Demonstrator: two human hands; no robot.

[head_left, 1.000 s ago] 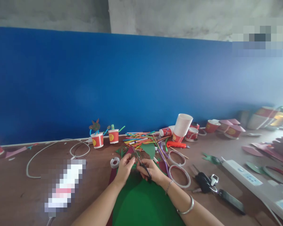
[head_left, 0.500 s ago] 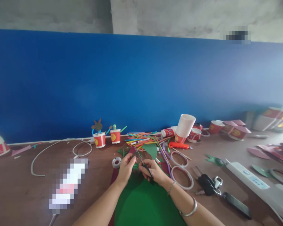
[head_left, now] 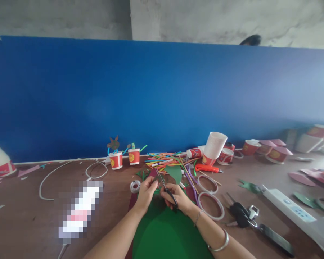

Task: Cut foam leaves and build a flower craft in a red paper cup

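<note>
Only your view swings slightly as your left hand (head_left: 146, 192) keeps its grip pinched on a small dark scrap (head_left: 157, 178) and your right hand (head_left: 180, 198) stays wrapped around scissors (head_left: 165, 187) over the green sheet (head_left: 172, 233), suggesting unfinished cutting.

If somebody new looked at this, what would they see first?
Probably the huge blue panel, stretching right across behind the table. Next, the jumble of bright thin sticks at the table's back, with a tall, leaning stack of cups to their right. In the lower middle, the right hand holds black-handled scissors by a big green sheet.
</note>
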